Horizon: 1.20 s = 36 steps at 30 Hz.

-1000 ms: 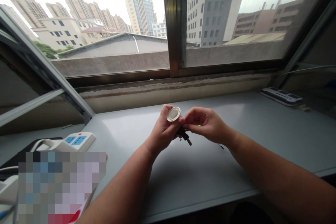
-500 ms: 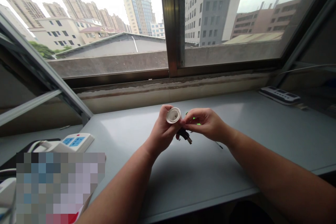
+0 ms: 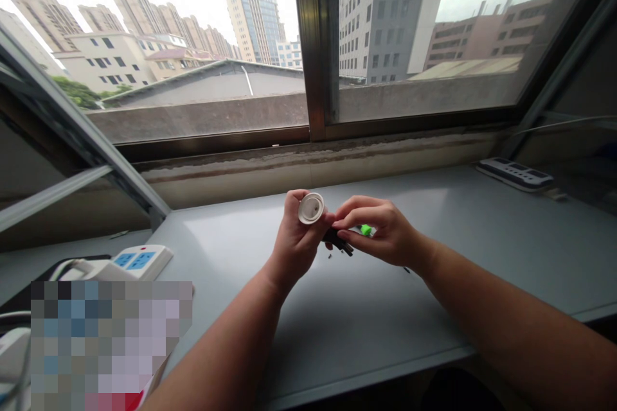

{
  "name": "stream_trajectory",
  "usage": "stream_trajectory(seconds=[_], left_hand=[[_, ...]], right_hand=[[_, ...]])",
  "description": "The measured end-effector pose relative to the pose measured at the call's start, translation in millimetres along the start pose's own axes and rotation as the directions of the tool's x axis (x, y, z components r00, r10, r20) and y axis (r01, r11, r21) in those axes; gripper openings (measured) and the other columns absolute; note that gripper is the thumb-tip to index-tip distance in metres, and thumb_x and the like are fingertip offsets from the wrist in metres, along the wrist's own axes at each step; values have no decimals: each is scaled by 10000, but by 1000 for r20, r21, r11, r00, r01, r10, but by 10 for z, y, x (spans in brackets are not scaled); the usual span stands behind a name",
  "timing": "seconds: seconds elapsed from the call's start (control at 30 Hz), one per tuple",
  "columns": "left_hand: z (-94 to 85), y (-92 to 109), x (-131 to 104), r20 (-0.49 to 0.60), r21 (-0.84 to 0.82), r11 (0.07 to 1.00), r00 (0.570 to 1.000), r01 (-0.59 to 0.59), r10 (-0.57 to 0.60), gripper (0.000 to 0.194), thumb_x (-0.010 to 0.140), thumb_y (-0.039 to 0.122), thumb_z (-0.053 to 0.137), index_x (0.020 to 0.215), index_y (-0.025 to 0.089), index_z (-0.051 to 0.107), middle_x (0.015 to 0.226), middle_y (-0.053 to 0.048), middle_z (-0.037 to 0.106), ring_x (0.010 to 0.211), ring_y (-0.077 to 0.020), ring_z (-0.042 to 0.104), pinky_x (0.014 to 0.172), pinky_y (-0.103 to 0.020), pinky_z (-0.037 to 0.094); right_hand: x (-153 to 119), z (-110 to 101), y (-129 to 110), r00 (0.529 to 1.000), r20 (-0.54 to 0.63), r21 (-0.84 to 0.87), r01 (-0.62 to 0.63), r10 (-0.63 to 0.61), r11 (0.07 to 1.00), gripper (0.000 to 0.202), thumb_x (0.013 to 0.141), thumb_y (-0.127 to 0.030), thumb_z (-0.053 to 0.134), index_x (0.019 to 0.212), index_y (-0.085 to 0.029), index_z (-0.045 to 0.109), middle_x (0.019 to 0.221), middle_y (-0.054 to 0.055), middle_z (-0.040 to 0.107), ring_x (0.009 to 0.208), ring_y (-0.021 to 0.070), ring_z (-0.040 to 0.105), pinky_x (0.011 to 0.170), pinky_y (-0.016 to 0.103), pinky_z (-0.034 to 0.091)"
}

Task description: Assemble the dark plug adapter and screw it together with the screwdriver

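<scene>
My left hand [image 3: 299, 237] is wrapped round a white round socket [image 3: 311, 208], its open end facing up towards me. A black plug [image 3: 338, 242] with metal prongs sticks out below the fingers of that hand. Close on the right, my right hand [image 3: 380, 228] has its fingertips drawn together near the plug; what they pinch, if anything, is too small to make out. A bright green item [image 3: 366, 230] shows behind the right fingers, partly hidden. Beneath the hands, small dark bits [image 3: 330, 256] lie on the grey table [image 3: 366, 327].
At the left are a white power strip [image 3: 144, 261] with blue sockets and cables. Another power strip [image 3: 515, 174] lies at the back right. A metal frame [image 3: 130, 186] slants down to the table's left side. A window fills the back.
My left hand has shifted slightly left with the socket, and the plug has tilted. The right hand's fingers have spread a little, showing more of the green item.
</scene>
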<state>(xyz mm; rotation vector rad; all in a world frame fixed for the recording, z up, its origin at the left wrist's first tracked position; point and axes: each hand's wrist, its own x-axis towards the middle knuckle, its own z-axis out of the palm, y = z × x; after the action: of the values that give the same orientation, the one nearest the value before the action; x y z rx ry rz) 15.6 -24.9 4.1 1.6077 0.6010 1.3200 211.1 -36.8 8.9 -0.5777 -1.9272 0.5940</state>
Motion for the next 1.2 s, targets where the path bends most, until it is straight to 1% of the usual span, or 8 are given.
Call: stream_trajectory(seconds=[0.07,0.3,0.53,0.7,0.83,0.93,1.03,1.2], left_hand=[[6,2,-4,-13,11,1000,1000,-15,15,342,957,389,677,1074,255,385,910,40,547,610,-89,589,467,-220,553],[42,20,-19,-45,60,998,999,1,2,347,945,416,680,1069,257,397,909,33,551,624,-97,582,472,-215,525],[29,9,15,-112,121,992,993,-31,45,314,918,359,709,1040,239,445,866,31,575,696,-104,555,640,-230,500],[8,-22,22,-124,160,986,990,-39,59,315,927,380,703,1051,236,451,892,19,582,765,-120,560,735,-265,506],[-12,-47,27,-115,143,990,993,2,15,342,924,428,709,1042,227,458,906,15,575,775,-116,548,734,-257,499],[-51,-46,44,-73,69,992,992,106,-101,370,906,469,725,1030,215,487,880,19,566,761,-115,557,708,-252,507],[-112,-29,65,-12,42,984,985,173,-173,392,849,426,800,1044,194,552,873,8,606,784,-126,597,751,-270,541],[-179,-28,71,60,89,985,987,145,-150,427,726,293,910,1032,200,628,961,-30,657,876,-175,659,784,-308,584]], right_hand=[[-3,6,-2,1000,5,-3,16,-16,1000,77,926,-251,715,915,-211,780,1059,92,731,916,202,730,820,364,622],[-12,51,14,998,-5,79,-68,68,995,83,903,-278,743,891,-196,753,1076,94,704,897,200,731,798,368,643],[2,87,8,990,-40,72,-132,135,989,204,839,-297,802,1012,-215,731,1039,72,696,892,191,715,838,370,654],[-3,86,44,959,-44,146,-272,281,951,420,771,-317,865,1118,-218,651,1059,60,711,874,184,714,826,365,649],[-4,69,77,929,24,120,-370,370,921,352,795,-322,834,1074,-211,650,914,41,736,817,189,718,760,340,619],[-6,52,126,927,2,84,-375,376,923,306,807,-328,816,1041,-208,659,925,44,739,830,194,719,787,349,610],[-8,38,178,938,-14,49,-346,347,937,299,808,-297,806,1054,-207,663,979,51,731,881,201,712,851,370,605],[2,31,184,967,-5,-70,-255,256,964,258,827,-248,770,1059,-210,664,1008,57,716,901,200,684,863,365,587]])
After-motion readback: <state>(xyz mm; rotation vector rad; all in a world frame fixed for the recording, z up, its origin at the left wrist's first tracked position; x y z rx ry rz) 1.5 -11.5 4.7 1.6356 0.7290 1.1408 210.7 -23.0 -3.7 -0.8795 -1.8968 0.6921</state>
